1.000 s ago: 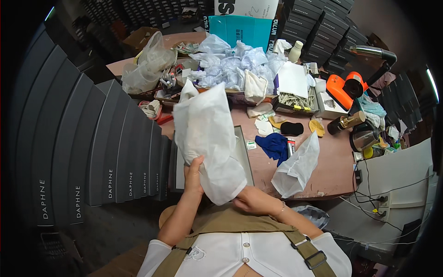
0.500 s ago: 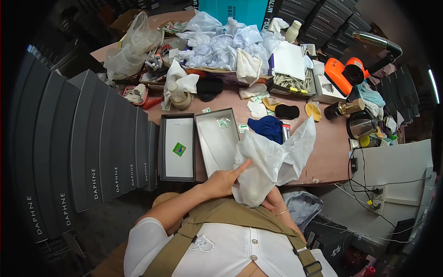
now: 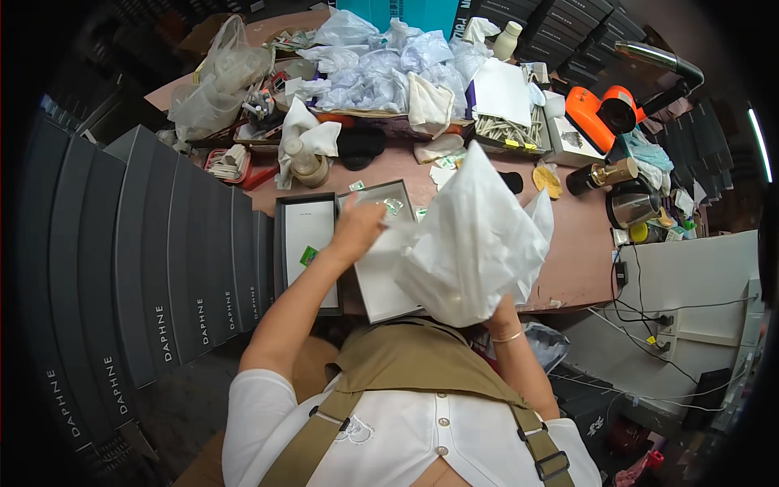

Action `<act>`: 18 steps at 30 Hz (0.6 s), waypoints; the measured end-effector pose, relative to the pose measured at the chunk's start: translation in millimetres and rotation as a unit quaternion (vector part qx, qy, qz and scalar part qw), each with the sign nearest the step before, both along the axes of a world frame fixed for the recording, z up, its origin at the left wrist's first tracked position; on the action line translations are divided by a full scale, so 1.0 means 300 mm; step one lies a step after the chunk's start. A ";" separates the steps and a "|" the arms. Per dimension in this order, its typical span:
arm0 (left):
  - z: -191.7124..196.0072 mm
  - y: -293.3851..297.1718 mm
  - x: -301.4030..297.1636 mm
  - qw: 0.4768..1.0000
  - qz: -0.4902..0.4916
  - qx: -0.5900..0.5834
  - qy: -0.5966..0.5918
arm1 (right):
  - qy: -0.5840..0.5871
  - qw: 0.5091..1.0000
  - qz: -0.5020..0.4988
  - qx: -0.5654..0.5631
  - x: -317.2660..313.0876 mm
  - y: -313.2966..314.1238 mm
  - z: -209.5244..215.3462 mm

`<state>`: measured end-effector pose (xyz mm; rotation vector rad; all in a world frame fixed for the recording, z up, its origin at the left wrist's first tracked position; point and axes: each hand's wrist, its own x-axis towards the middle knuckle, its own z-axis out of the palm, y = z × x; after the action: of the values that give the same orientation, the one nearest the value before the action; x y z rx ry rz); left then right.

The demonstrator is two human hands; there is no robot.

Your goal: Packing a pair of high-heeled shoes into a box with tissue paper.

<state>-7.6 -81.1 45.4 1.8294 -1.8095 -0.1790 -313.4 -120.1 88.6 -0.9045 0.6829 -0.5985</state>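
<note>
A large sheet of crumpled white tissue paper (image 3: 462, 252) rises in front of me, bunched to a point at its top. My right hand (image 3: 502, 315) grips it from below, most of the fingers hidden behind it. Whether anything is wrapped inside does not show. My left hand (image 3: 357, 229) is over an open grey shoebox part with a white inside (image 3: 381, 284), its fingers blurred by motion. Close to those fingers lies a small clear-and-green sachet (image 3: 393, 207). To the left stands a second dark box part (image 3: 307, 215), holding a green card (image 3: 308, 256).
Stacked dark shoeboxes (image 3: 182, 260) line the left side. Behind are a heap of white crumpled paper (image 3: 365, 77), a glass bottle (image 3: 305, 162) and an orange heat gun (image 3: 588, 122). A kettle (image 3: 634, 203) stands at the table's right edge, near hanging cables (image 3: 641, 321).
My left hand has let go of the tissue paper and moved left and away over the open box. The paper has risen and spread, still in my right hand.
</note>
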 end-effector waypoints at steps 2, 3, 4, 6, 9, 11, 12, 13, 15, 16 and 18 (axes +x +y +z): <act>0.176 0.053 0.125 0.969 0.213 -0.086 0.088 | 0.005 0.996 0.074 0.053 0.122 0.009 -0.080; 0.277 0.076 0.135 0.942 0.273 -0.096 0.169 | 0.098 0.980 0.169 -0.021 0.185 0.009 -0.138; 0.349 0.106 0.133 0.903 0.334 -0.107 0.247 | 0.187 0.941 0.265 -0.097 0.250 0.016 -0.210; 0.371 0.126 0.119 0.939 0.245 -0.164 0.175 | 0.344 0.743 0.373 -0.435 0.325 0.094 -0.428; 0.311 0.153 0.073 0.981 0.115 -0.151 0.049 | 0.416 0.653 0.309 -0.552 0.358 0.186 -0.481; 0.206 0.171 0.017 0.996 0.042 -0.083 0.017 | 0.356 0.670 0.343 -0.553 0.325 0.182 -0.285; 0.163 0.166 -0.032 1.000 0.013 -0.020 -0.003 | 0.328 0.676 0.359 -0.553 0.306 0.174 -0.164; 0.112 0.158 -0.078 0.999 -0.019 0.043 -0.021 | 0.297 0.698 0.315 -0.570 0.299 0.172 -0.070; -0.063 0.159 -0.128 0.979 -0.098 0.170 -0.058 | 0.231 0.732 0.230 -0.599 0.283 0.171 0.054; -0.136 0.144 -0.152 0.961 -0.140 0.226 -0.079 | 0.253 0.718 0.199 -0.618 0.278 0.172 0.013; -0.247 0.121 -0.148 0.931 -0.182 0.315 -0.009 | 0.294 0.684 0.133 -0.655 0.266 0.173 -0.150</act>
<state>-52.0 -44.9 -28.7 1.8537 -2.2669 -0.9860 -233.5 -68.3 43.6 -2.5995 0.5937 -0.4685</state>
